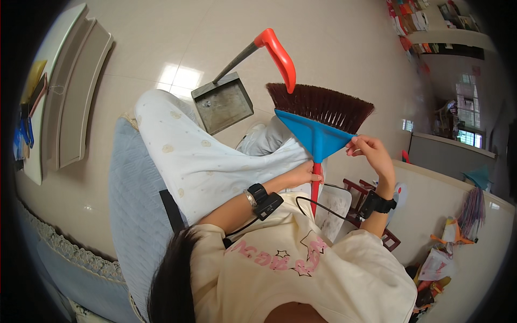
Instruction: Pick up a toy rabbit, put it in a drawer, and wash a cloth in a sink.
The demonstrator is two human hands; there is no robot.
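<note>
A broom lies upside down across my lap, its dark brown bristles [323, 103] fanned upward from a blue plastic head [317, 131]. My left hand [305, 175] is wrapped around the red handle [317, 173] just below that head. At the head's right corner, the fingertips of my right hand [367, 149] touch the blue edge close to the bristles; whether they pinch anything is too small to tell. Beyond my knees a metal dustpan [224, 105] rests on the tiled floor. Its red grip [278, 56] reaches up and overlaps the bristle tips in the view.
I sit on a blue quilted seat [137, 173]. A white drawer unit [76, 97] holding assorted items stands at left. Black cables [323, 208] run near the wrist devices. At right are a dark red wooden stool [355, 194] and bags [436, 262] along the wall.
</note>
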